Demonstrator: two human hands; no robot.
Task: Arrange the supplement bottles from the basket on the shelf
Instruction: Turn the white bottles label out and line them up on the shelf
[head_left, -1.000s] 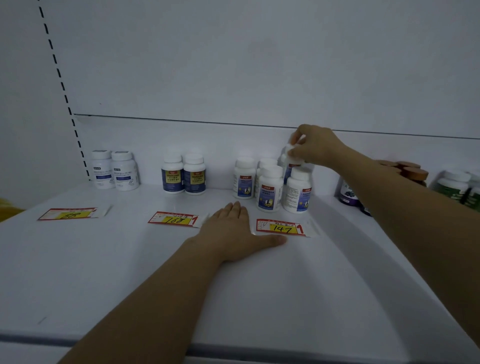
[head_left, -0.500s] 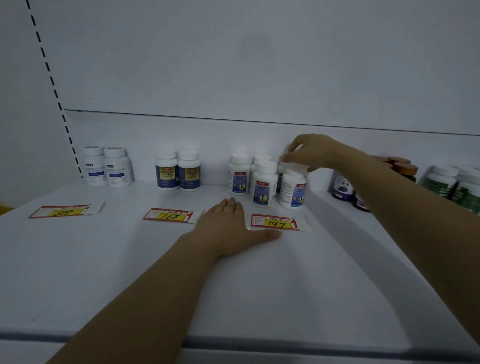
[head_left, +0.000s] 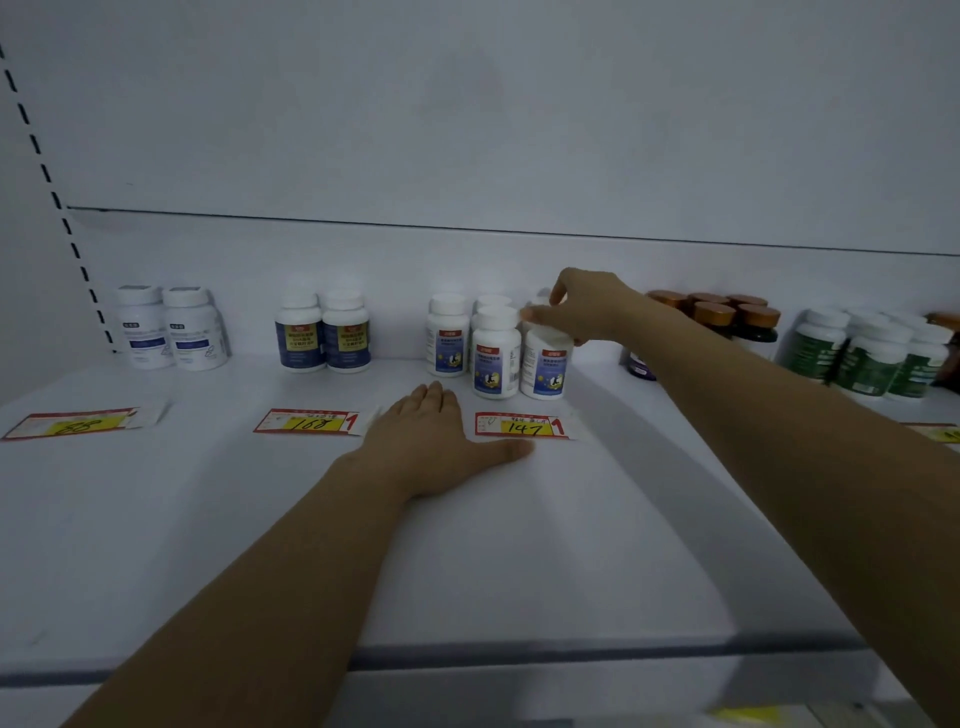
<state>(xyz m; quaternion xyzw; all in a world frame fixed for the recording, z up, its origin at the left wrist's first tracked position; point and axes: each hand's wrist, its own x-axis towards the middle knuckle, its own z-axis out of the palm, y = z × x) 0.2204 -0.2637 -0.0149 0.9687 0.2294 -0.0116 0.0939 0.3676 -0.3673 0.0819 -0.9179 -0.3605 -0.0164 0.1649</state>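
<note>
Several white supplement bottles with blue labels (head_left: 496, 358) stand clustered at the back of the white shelf (head_left: 519, 545). My right hand (head_left: 587, 309) hovers over the cluster's back right bottle (head_left: 542, 297), fingers apart and just off its cap; that bottle is mostly hidden behind the front ones and my hand. My left hand (head_left: 431, 447) lies flat on the shelf, palm down, in front of the cluster, holding nothing. The basket is out of view.
Two white bottles (head_left: 171, 330) and two dark-blue-labelled bottles (head_left: 322, 335) stand to the left. Brown-capped jars (head_left: 727, 312) and green-labelled bottles (head_left: 872, 353) stand to the right. Price tags 88 (head_left: 72, 423), 168 (head_left: 309, 422), 147 (head_left: 522, 426) lie on the shelf.
My right hand lowered a bottle into the back right of the cluster and spread its fingers off the cap. My left hand stayed flat on the shelf.
</note>
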